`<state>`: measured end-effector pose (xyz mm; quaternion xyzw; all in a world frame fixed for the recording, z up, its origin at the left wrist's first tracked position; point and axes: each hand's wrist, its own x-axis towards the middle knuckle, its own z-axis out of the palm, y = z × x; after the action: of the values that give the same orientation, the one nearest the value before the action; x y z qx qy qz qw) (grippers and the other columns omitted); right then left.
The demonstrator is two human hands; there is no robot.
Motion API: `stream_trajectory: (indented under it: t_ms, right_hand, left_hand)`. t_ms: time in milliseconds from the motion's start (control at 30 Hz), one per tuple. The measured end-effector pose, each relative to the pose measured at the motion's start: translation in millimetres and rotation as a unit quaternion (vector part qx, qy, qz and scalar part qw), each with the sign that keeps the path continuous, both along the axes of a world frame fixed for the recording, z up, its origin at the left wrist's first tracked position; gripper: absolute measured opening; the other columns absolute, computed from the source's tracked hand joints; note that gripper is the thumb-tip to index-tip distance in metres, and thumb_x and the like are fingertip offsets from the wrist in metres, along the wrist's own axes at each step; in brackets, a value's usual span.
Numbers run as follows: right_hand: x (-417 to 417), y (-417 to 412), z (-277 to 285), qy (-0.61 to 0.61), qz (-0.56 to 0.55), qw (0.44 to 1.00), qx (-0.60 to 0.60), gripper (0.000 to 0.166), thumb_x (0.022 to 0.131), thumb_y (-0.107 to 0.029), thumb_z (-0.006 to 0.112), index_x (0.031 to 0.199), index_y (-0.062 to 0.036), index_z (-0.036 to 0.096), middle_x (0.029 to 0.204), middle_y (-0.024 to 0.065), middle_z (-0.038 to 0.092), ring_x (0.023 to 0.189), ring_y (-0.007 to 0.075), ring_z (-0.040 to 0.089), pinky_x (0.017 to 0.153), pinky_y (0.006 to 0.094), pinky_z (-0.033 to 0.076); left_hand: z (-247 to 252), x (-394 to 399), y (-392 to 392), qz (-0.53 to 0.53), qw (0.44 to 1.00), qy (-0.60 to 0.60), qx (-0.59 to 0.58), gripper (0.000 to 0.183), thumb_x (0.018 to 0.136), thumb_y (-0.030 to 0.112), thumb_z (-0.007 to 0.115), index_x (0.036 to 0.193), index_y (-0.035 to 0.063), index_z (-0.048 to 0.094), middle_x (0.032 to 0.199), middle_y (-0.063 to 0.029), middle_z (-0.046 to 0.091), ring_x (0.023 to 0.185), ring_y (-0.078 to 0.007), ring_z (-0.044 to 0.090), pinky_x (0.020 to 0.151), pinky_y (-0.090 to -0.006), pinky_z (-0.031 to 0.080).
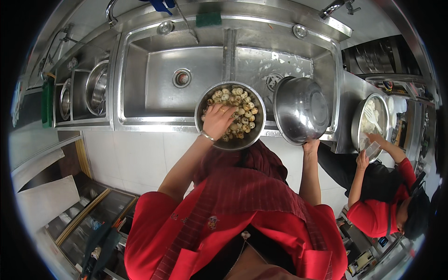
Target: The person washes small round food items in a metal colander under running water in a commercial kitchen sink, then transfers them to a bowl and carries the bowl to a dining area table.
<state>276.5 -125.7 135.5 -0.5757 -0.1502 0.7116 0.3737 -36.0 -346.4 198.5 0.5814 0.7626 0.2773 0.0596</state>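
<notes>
A round metal bowl [259, 101] full of speckled quail eggs [246, 120] stands at the front rim of the double sink, by the divider. My left hand [218, 120] lies on the eggs at the bowl's left side, fingers spread and partly among them; whether it grips any egg is hidden. At the right, my right hand [310, 146] holds the rim of a larger metal bowl [301, 108], which is tipped on its side over the right basin, its outer bottom facing right. The inside of that bowl is out of sight.
The left basin [182, 101] has a drain; white scraps [276, 56] lie in the right basin. A green scouring pad [209, 19] is on the back ledge. At the right, a co-worker [378, 185] works at a metal basin [357, 122] of white food. More metal bowls [97, 87] sit at the left.
</notes>
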Motion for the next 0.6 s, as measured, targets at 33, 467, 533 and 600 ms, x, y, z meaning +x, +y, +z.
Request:
stream_trajectory:
  t_ms: [33,467,533,600]
  right_hand:
    - [-5,-6,9,0.000,-0.003,1.000,-0.005,0.034,0.085,-0.020,0.031,0.113,-0.0015,0.040,0.110,0.0117,0.047,0.098,0.0255,0.047,0.082,0.0394,0.042]
    - [-19,-16,39,0.012,0.005,1.000,-0.003,0.036,0.086,-0.021,0.032,0.117,-0.0040,0.037,0.113,0.0110,0.045,0.099,0.0253,0.047,0.082,0.0384,0.042]
    - [-16,-14,38,0.014,-0.001,1.000,-0.009,0.036,0.085,-0.021,0.033,0.117,-0.0041,0.037,0.113,0.0110,0.045,0.100,0.0254,0.046,0.082,0.0386,0.042]
    - [-17,-14,35,0.018,0.001,1.000,-0.011,0.036,0.085,-0.021,0.033,0.117,-0.0042,0.037,0.113,0.0110,0.044,0.100,0.0253,0.046,0.083,0.0388,0.041]
  left_hand:
    - [-7,2,7,0.012,1.000,0.012,-0.021,0.032,0.063,0.015,0.062,0.095,0.0127,0.054,0.086,-0.0028,0.052,0.087,-0.0201,0.046,0.074,-0.0352,0.034]
    - [-17,11,24,0.050,0.998,0.005,-0.021,0.025,0.061,0.013,0.063,0.084,0.0100,0.054,0.076,-0.0042,0.054,0.082,-0.0220,0.047,0.071,-0.0344,0.033]
    - [-18,12,23,0.052,0.998,-0.004,-0.023,0.027,0.060,0.013,0.064,0.084,0.0096,0.053,0.077,-0.0047,0.055,0.083,-0.0226,0.047,0.071,-0.0348,0.033]
    - [-18,12,22,0.051,0.998,0.001,-0.036,0.028,0.061,0.013,0.064,0.086,0.0093,0.052,0.078,-0.0058,0.055,0.084,-0.0235,0.048,0.073,-0.0351,0.033]
